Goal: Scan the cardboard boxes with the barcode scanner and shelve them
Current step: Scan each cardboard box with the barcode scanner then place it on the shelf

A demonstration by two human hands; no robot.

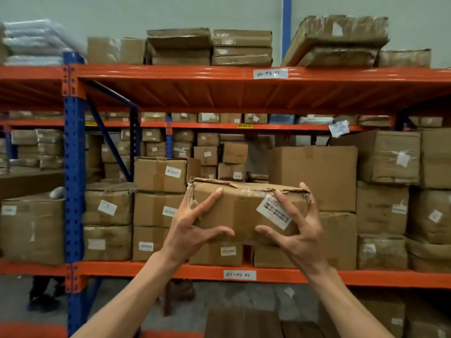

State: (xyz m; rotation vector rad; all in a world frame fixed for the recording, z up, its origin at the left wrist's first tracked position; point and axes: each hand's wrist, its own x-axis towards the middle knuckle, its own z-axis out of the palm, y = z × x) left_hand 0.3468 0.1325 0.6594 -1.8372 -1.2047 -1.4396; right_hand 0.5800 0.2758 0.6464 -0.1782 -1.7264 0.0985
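I hold a worn, flat cardboard box [240, 211] with torn top edges in front of the middle shelf. A white barcode label [274, 212] sits on its facing side, toward the right. My left hand [192, 230] grips the box's left end, fingers spread over the front and thumb underneath. My right hand [295, 230] grips the right end the same way, its fingers next to the label. The box is in the air, level with the stacked boxes [161, 175] on the shelf behind it. No barcode scanner is in view.
An orange and blue rack holds many labelled cardboard boxes. Its lower beam [366, 276] carries a tag "01-02 02", its upper beam [170, 71] a tag "01-03 02". A blue upright [73, 167] stands at left. A large box [314, 176] sits just right of mine. Someone's legs [44, 293] show below left.
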